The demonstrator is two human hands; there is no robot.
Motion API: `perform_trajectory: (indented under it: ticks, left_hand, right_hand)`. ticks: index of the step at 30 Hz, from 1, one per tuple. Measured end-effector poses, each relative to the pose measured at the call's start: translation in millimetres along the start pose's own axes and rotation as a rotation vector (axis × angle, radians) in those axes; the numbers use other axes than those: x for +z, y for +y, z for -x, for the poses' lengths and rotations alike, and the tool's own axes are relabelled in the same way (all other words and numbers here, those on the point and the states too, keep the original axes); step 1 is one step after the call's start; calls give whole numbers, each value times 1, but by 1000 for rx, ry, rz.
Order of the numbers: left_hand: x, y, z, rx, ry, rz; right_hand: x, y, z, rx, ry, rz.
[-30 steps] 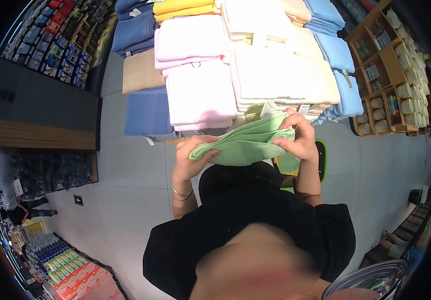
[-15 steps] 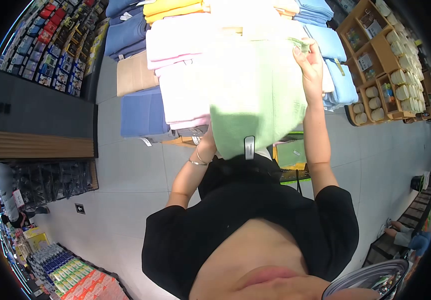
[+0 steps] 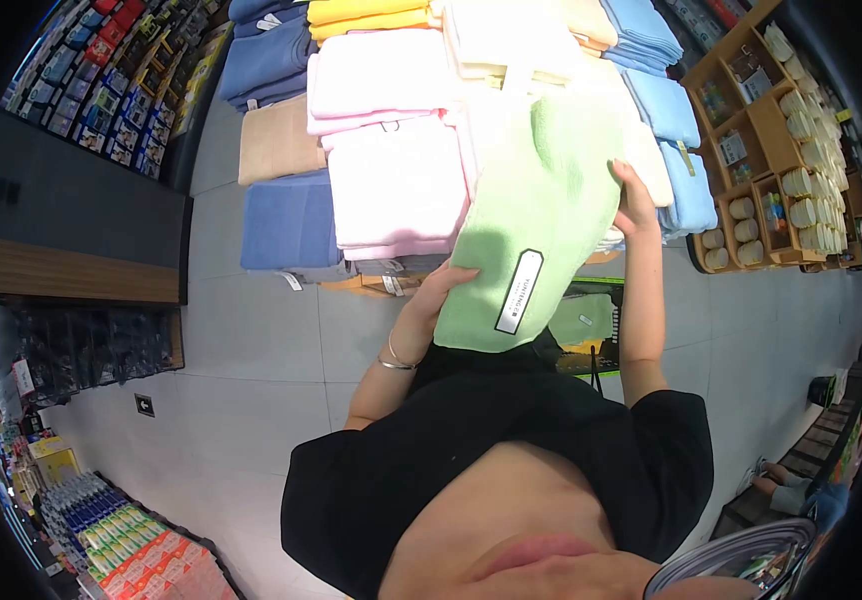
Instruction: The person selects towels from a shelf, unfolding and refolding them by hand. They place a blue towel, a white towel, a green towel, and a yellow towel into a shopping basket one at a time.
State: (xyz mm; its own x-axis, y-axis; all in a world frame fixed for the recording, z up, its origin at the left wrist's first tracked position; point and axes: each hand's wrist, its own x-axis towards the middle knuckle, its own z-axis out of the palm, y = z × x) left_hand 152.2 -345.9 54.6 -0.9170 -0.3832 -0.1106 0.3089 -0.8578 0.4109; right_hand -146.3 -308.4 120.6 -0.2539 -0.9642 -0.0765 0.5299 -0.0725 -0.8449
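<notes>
A light green towel (image 3: 541,200) hangs tilted in front of my body, its upper part washed out by glare. Near its lower end is a white label (image 3: 520,292) with a dark border and lettering. My left hand (image 3: 436,297) is closed on the towel's lower left edge, thumb on top and the other fingers hidden beneath. At the right edge, higher up, my right hand (image 3: 635,203) grips the cloth with its fingers partly behind it. Just beyond, stacks of folded pink towels (image 3: 396,185) lie on the display.
Blue towels (image 3: 289,222) and a beige towel (image 3: 281,140) sit at the left of the display, light blue towels (image 3: 686,180) at the right. A wooden shelf (image 3: 766,120) stands far right. Below the display, a basket (image 3: 591,320) holds a green item. Boxed goods (image 3: 151,540) stand lower left.
The green towel has tilted and narrowed, its label now facing up and turned. My right hand has come down along its edge, and my left hand has emerged from behind it.
</notes>
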Motion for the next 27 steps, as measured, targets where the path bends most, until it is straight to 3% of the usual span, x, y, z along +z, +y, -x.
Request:
perform_trajectory:
  ticks: [2,5,8,11,14,17,19,23,27]
  left_hand:
    - [-13,0,3,-55,-42,144]
    - [-17,7,7,-62,-146,258]
    - [-3,17,-3,-16,-298,155]
    - [21,28,-15,41,-152,-323]
    - [49,32,-8,258,47,-591]
    - [54,32,4,525,97,-669]
    - [58,37,15,579,108,-739]
    - [74,43,34,600,186,-760]
    - [87,51,32,1088,281,-1138]
  right_hand:
    - [-6,-4,18,-16,-108,280]
    - [-2,-15,34,-146,-44,529]
    - [15,-23,46,-174,9,454]
    - [32,-22,53,-268,-18,159]
    - [18,-1,59,-198,-52,-37]
    - [27,3,72,-267,-127,343]
    - [31,-3,79,-241,-133,553]
    - [65,-21,88,-460,-120,683]
    - [78,-25,84,-880,-90,882]
